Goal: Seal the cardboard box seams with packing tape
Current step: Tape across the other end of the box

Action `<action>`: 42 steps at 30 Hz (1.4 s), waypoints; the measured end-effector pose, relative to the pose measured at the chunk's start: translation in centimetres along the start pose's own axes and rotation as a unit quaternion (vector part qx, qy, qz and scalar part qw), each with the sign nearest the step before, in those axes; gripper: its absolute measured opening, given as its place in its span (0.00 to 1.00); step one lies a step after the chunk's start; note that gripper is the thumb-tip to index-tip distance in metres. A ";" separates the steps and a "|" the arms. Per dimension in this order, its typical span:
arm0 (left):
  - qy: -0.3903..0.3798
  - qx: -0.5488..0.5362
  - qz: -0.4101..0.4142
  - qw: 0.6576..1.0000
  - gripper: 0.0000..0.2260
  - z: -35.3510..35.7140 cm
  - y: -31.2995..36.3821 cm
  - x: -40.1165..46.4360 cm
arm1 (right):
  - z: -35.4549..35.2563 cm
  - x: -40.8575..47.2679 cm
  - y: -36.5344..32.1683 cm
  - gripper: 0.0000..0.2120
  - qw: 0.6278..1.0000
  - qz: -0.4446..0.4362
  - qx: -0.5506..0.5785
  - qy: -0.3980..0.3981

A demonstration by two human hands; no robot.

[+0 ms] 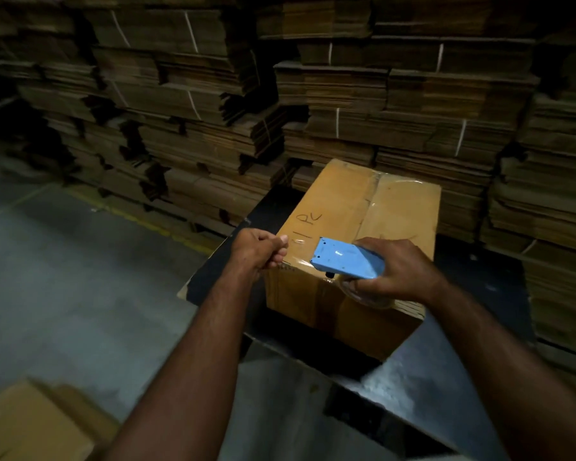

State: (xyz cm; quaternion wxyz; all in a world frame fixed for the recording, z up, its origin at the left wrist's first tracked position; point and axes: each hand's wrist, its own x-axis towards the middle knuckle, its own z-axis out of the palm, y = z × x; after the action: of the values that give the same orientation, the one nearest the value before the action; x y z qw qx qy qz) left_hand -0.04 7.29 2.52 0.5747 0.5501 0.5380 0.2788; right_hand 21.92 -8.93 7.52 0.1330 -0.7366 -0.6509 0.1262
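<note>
Your right hand (398, 271) grips the blue plastic tape dispenser (345, 257) at the near top edge of the closed brown cardboard box (353, 211). Your left hand (258, 249) pinches the clear tape end (288, 261) at the box's near-left corner.

a dark counter (473, 287) carries the cardboard box (340, 207), which sits closed directly on its top.

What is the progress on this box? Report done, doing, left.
Done: clear tape already shines along the centre seam of the box. Doing: the right hand holds the blue tape dispenser while the left hand pinches the tape end at the near edge. Left: that edge; other seams are hidden.
</note>
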 end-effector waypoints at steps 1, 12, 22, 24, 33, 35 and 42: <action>0.008 -0.001 -0.006 1.000 0.08 -0.3 -0.6 0.2 | 0.2 0.2 -0.1 0.35 1.000 -0.003 -0.003 -0.004; 0.085 0.051 -0.001 0.995 0.07 -2.3 -2.7 3.6 | 0.0 3.5 -3.9 0.31 0.994 0.005 -0.076 -0.074; 0.061 0.064 -0.019 0.996 0.09 -3.3 -4.4 6.2 | 0.6 6.7 -6.9 0.31 0.982 0.045 -0.148 -0.112; 0.042 0.042 -0.033 0.998 0.09 -3.6 -4.9 6.3 | 0.6 7.2 -7.6 0.31 0.977 0.053 -0.160 -0.128; -0.032 0.020 -0.078 0.996 0.09 -4.9 -5.3 7.9 | 1.6 9.3 -9.8 0.31 0.968 0.090 -0.185 -0.144; -0.030 0.041 -0.071 0.996 0.09 -4.6 -5.3 7.8 | 1.8 9.3 -9.9 0.31 0.966 0.097 -0.188 -0.147; 0.006 0.362 0.004 0.932 0.22 -5.6 -4.4 6.4 | 2.0 8.8 -10.1 0.31 0.964 0.104 -0.191 -0.150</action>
State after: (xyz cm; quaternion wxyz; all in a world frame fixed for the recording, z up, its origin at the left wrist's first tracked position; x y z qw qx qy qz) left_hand -4.68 13.94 -2.51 0.3325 0.7214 0.6034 0.0706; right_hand 12.87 1.02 9.15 -0.1231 -0.7849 -0.5949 0.1219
